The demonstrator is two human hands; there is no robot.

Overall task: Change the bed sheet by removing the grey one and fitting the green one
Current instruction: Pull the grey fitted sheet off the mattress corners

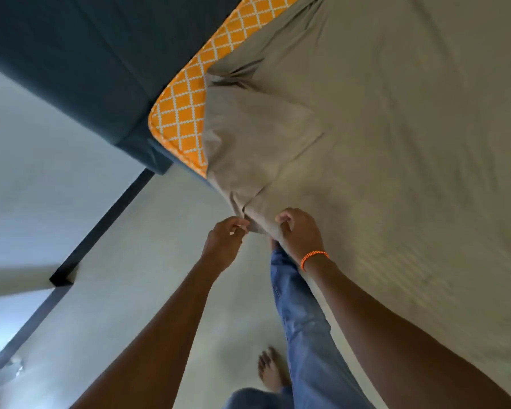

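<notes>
Left hand [226, 237]: fingers pinch the loose corner of the grey sheet [366, 128].
Right hand [300, 236]: just beside the left, fingers curled round the same corner; orange bracelet [314, 257] on its wrist.
Grey sheet: spreads beyond both hands, peeled off the orange-patterned mattress [186, 113] corner.
Headboard [80, 60]: dark blue, beyond the mattress.

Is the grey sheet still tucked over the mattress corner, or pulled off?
Pulled off: the orange mattress corner is bare, and both hands grip the grey sheet edge.
</notes>
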